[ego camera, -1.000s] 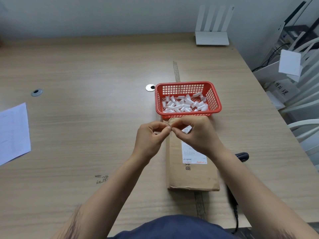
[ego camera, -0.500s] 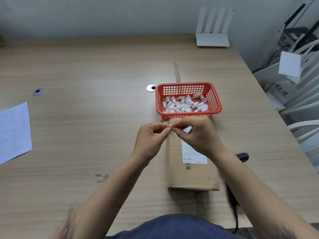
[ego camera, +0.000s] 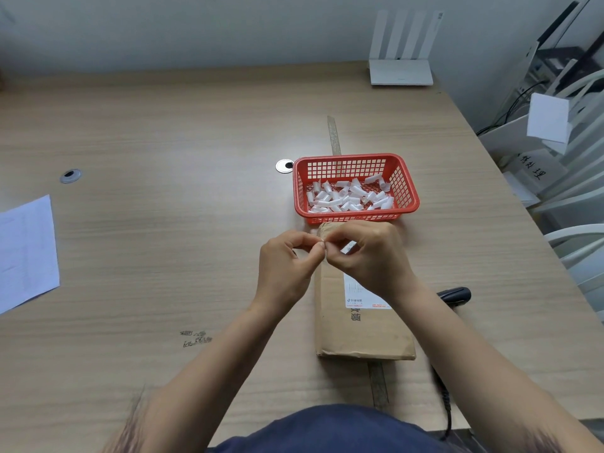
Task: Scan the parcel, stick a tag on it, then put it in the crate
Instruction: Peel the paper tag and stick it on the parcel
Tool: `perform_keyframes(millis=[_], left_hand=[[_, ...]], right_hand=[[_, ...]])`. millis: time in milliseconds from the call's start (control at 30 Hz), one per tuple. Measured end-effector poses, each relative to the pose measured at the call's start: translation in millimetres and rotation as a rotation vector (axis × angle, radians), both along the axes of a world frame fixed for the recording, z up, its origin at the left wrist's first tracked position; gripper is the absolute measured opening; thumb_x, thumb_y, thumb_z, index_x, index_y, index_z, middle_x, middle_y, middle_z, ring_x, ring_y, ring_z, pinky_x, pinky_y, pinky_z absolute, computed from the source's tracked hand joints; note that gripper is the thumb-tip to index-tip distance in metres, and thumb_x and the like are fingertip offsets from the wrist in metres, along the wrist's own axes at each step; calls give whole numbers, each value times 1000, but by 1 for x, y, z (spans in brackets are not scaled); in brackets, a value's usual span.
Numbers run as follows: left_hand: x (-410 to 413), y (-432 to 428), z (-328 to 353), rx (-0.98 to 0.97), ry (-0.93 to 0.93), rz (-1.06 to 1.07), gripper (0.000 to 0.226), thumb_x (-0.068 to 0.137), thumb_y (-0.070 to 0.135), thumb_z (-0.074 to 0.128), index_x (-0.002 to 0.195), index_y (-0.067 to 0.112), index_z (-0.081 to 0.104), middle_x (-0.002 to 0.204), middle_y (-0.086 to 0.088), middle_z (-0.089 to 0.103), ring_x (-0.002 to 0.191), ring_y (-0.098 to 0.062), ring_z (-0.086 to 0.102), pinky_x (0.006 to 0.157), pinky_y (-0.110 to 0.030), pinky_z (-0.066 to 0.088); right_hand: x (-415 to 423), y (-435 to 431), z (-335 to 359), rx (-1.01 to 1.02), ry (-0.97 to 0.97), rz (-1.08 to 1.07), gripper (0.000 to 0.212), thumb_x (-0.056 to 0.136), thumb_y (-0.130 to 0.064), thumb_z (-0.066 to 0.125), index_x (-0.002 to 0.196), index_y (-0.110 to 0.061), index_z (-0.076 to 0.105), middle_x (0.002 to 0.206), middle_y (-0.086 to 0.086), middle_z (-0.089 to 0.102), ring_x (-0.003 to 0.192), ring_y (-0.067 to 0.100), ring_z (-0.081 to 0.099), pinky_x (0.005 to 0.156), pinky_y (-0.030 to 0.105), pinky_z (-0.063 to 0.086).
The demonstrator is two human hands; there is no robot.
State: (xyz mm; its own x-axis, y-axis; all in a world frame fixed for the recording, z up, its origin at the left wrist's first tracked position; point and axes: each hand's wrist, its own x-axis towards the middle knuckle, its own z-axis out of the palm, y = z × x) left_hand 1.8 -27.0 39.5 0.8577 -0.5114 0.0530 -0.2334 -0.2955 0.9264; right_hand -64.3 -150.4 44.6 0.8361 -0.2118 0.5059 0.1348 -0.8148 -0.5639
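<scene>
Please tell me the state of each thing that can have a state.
Brown cardboard parcel: flat on table, shut, label up.
Red plastic basket: upright, holds small white pieces.
Black handheld scanner: lying on table, unheld.
Left hand: pinching something tiny.
Right hand: pinching it too.

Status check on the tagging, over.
Left hand and right hand pinching one small tag together. Parcel flat, untagged. Nothing blocking.

Both forearms are bare, no sleeves showing, above a dark navy garment (ego camera: 330,429).
</scene>
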Motion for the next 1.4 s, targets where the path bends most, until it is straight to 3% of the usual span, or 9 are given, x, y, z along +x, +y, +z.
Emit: perform_keyframes(millis=[200, 400, 567, 700, 867, 1033, 1167, 1400], left_hand=[[-1, 0, -1, -92, 52, -7, 18, 74, 17, 66, 64, 32, 66, 68, 10, 64, 60, -6, 55, 58, -25, 42], [1, 2, 3, -93, 57, -62, 23, 77, 13, 67, 65, 33, 65, 69, 10, 65, 60, -2, 55, 56, -22, 42], [2, 4, 6, -102, 78, -74, 24, 79, 11, 65, 67, 32, 66, 71, 7, 66, 68, -9, 59, 63, -25, 47], [2, 6, 9, -64, 51, -91, 22, 81, 14, 64, 68, 32, 66, 71, 8, 66, 68, -9, 59, 65, -26, 48], [2, 8, 11, 31, -62, -92, 10, 81, 14, 64, 76, 21, 70, 71, 14, 63, 68, -3, 59, 57, -6, 40], [-1, 9, 11, 76, -201, -95, 9, 78, 12, 65, 78, 10, 73, 69, 8, 62, 64, 5, 57, 57, -3, 39], [-3, 9, 10, 67, -280, -108, 7, 76, 11, 67, 75, 7, 73, 68, 7, 60, 66, 6, 56, 55, -2, 37], [1, 8, 1, 26, -237, -160, 8, 73, 11, 65, 72, 10, 73, 66, 16, 58, 67, 6, 57, 56, -5, 38]], right_hand=[[1, 4, -5, 26, -46, -35, 7, 72, -6, 65, 66, -5, 67, 62, 9, 70, 53, 19, 63, 46, 36, 53], [1, 5, -6, 141, -45, -51, 8, 74, -6, 62, 70, -4, 68, 65, 10, 71, 56, 20, 64, 49, 37, 54], [-4, 3, 0, 320, 51, -6, 14, 77, -16, 61, 80, -6, 70, 74, 9, 73, 67, 14, 65, 55, 22, 54], [-6, -1, 7, 288, 103, 54, 12, 77, -14, 65, 84, -7, 71, 77, 3, 71, 74, 11, 66, 58, 8, 50], [-6, -1, 12, 134, 115, 71, 9, 77, -8, 67, 85, -6, 71, 80, 10, 74, 74, 18, 69, 65, 26, 58], [-6, 1, 12, 27, 145, 69, 13, 76, -16, 62, 77, -6, 70, 72, 7, 73, 64, 18, 66, 59, 39, 58], [-5, 3, 12, 26, 136, 33, 13, 73, -18, 61, 68, -7, 68, 63, 6, 70, 56, 18, 63, 53, 39, 55], [-6, 5, 6, 77, 122, 4, 6, 67, -11, 63, 63, -8, 66, 57, 5, 66, 51, 14, 58, 50, 28, 50]])
